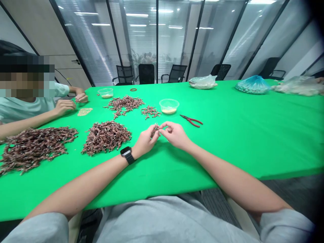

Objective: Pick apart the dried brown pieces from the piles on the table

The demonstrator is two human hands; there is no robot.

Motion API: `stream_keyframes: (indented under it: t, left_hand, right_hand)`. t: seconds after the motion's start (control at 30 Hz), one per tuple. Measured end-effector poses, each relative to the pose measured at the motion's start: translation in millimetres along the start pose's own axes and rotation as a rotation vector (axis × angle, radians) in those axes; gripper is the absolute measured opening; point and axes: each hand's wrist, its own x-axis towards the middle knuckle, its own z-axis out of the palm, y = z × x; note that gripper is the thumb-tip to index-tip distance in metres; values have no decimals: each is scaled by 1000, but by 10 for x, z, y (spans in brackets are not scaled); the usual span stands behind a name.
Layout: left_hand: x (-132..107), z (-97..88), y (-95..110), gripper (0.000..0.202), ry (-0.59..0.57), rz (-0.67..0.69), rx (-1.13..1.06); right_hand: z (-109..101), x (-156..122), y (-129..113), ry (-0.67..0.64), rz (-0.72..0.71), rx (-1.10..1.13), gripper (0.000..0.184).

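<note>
My left hand (147,140), with a black watch (127,154) on its wrist, pinches a small reddish-brown piece (157,127) with pale ends. Fingertips of my right hand (176,135) close in on the same piece from the other side; what exactly they grip is too small to make out. Just beyond my hands stands a clear plastic bowl (169,107) with pale bits at its bottom. A small cluster of similar brown pieces (150,111) lies left of the bowl. Red-handled pliers (191,120) rest on the table, slightly apart, to the right.
On the green tabletop (240,135) are a near pile (107,136), a left pile (35,146) and a far pile (128,104) of brown pieces. A co-worker's hand (65,107) works at left near another bowl (105,93). Plastic bags (253,85) sit at the far right.
</note>
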Motion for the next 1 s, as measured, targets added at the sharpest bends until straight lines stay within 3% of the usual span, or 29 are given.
stream_keyframes:
  t: [0.07, 0.13, 0.3, 0.47, 0.57, 0.7, 0.77, 1.0]
  left_hand:
    - [-1, 9, -8, 27, -3, -15, -17]
    - [-5, 18, -12, 27, -14, -19, -33]
    - [-12, 21, -13, 26, -36, -16, -35]
    - [-14, 18, -28, 26, -32, 9, 30]
    - [-15, 18, -33, 25, -38, 38, 30]
    - [-17, 13, -26, 23, -50, 53, 21]
    - [-18, 10, -23, 23, -58, 46, 12]
    - [-22, 5, -55, 28, -64, 38, 70]
  right_hand:
    - [2, -6, 40, 29, -181, -197, 19]
    - [-14, -2, 68, 17, -274, -315, 17]
    - [-79, 26, 92, -14, -301, -440, 18]
    - [-74, 23, 71, -39, -303, -426, 16]
    - [-44, 23, 32, -23, -185, -270, 13]
    - [-52, 44, -41, -108, 186, 115, 22]
    - [-78, 53, -67, -153, 292, 253, 25]
    - [-114, 46, -68, -214, 346, 298, 26]
